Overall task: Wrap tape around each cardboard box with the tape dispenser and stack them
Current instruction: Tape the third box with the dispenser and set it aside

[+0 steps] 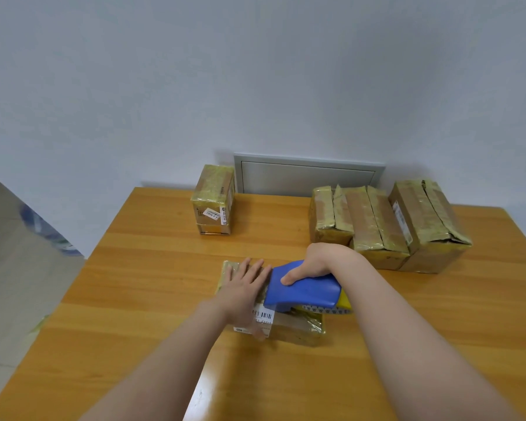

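1. Wooden worktop [134, 299], set against a pale wall.
2. Three taped boxes [374, 226], far right, side by side and touching; tape wrinkled.
3. Tall taped box [214, 202], far left of centre, well apart from the three. Possibly two stacked; the seam is unclear.
4. Low box [295, 328], near centre, barcode label on its top, under both hands.
5. Tape dispenser [301, 291], blue with yellow end, resting on the low box's top.
6. Right hand [316, 262]: fingers wrapped round the tape dispenser.
7. Left hand [245, 282]: flat, fingers straight, pressing the low box's top just beside the dispenser.
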